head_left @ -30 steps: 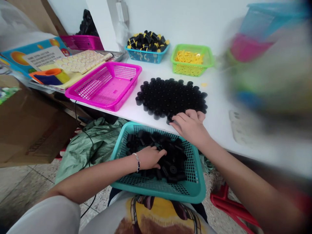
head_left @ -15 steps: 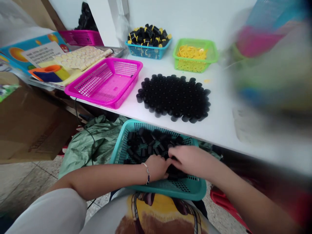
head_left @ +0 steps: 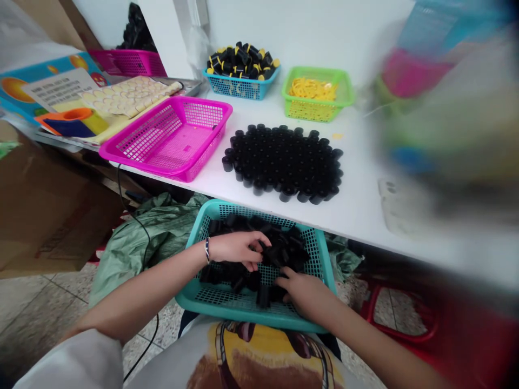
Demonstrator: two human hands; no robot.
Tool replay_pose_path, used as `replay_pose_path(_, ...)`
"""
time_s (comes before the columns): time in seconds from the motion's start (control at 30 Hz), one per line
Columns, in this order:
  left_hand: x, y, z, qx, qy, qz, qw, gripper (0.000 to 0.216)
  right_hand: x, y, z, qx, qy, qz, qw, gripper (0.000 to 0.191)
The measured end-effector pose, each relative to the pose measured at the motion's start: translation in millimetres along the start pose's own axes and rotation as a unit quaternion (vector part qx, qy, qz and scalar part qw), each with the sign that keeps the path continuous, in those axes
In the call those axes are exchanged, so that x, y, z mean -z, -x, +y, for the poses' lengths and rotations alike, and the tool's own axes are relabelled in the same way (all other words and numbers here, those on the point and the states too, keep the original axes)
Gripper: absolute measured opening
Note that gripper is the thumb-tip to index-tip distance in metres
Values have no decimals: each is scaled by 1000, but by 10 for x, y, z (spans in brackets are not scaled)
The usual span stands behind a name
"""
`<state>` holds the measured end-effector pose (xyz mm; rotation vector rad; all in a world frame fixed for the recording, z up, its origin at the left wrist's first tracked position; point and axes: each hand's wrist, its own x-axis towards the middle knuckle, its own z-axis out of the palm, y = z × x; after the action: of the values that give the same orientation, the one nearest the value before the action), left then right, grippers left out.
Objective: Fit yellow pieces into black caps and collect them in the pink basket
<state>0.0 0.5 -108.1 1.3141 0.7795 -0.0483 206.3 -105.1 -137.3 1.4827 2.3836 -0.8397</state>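
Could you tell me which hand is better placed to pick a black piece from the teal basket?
Probably the left hand, over the heaped black pieces; the right hand lies low by the near rim.

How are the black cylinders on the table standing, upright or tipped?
Upright: the black plastic cylinders stand on end, packed side by side in a cluster on the white table, their round ends facing up.

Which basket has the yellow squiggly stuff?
Start at the white table, then look along the back by the wall. Behind the rows of black pieces sits a lime-green basket, next to a blue one. Only it holds thin yellow strands, with no black.
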Motion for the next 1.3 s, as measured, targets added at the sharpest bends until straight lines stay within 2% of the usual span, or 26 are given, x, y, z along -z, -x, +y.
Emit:
replay_pose_path(0.07, 29, 10, 26, 4, 49, 18, 999, 34, 47, 14, 26, 10, -119, 32, 992, 36)
replay_pose_path(0.13, 65, 23, 41, 16, 81, 21, 996, 34, 106, 27, 52, 2, -278, 55, 959, 38)
replay_pose_path(0.2, 104, 49, 58, 18, 106, 11, 994, 37, 161, 48, 65, -8, -446, 58, 893, 36)
replay_pose_path(0.33, 170, 136, 122, 7, 119, 7, 993, 38, 220, 107, 18, 42, -700, 58, 711, 38)
replay_pose_path(0.4, 190, 175, 163, 0, 118, 6, 993, 39, 229, 127, -27, 61, -756, 57, 649, 39)
replay_pose_path(0.43, 197, 188, 181, -3, 115, 3, 993, 39, 232, 132, -47, 64, -769, 53, 633, 40)
replay_pose_path(0.47, 201, 195, 194, -6, 109, 2, 994, 40, 235, 134, -62, 64, -774, 49, 628, 41)
replay_pose_path(0.6, 185, 149, 180, 1, 22, 21, 1000, 43, 238, 146, -50, 42, -766, 49, 639, 44)
replay_pose_path(0.7, 128, 72, 110, 42, -96, 23, 994, 46, 226, 170, 8, 16, -763, 61, 644, 46)
replay_pose_path(0.77, 60, 36, 71, 58, -202, 40, 977, 48, 220, 183, 34, 6, -760, 69, 647, 46)
replay_pose_path(0.83, -32, 29, 67, 16, -295, 110, 949, 55, 221, 187, 35, 7, -769, 71, 636, 42)
replay_pose_path(0.9, -139, 47, 106, -86, -328, 170, 925, 68, 225, 180, 14, 10, -785, 74, 614, 38)
replay_pose_path(0.97, -238, 73, 168, -195, -315, 165, 914, 71, 222, 168, -16, 9, -801, 77, 593, 33)
replay_pose_path(1.03, -309, 91, 222, -265, -303, 144, 904, 62, 210, 161, -39, 5, -818, 80, 569, 28)
replay_pose_path(1.1, -343, 98, 251, -285, -302, 148, 897, 49, 195, 165, -50, 5, -837, 79, 542, 28)
replay_pose_path(1.17, -345, 108, 270, -275, -302, 152, 900, 41, 183, 179, -50, 13, -846, 73, 528, 33)
replay_pose_path(1.23, -324, 135, 307, -264, -306, 143, 904, 38, 176, 193, -41, 23, -839, 60, 540, 35)
replay_pose_path(1.3, -276, 185, 373, -264, -313, 160, 898, 38, 165, 195, -24, 23, -814, 64, 577, 34)
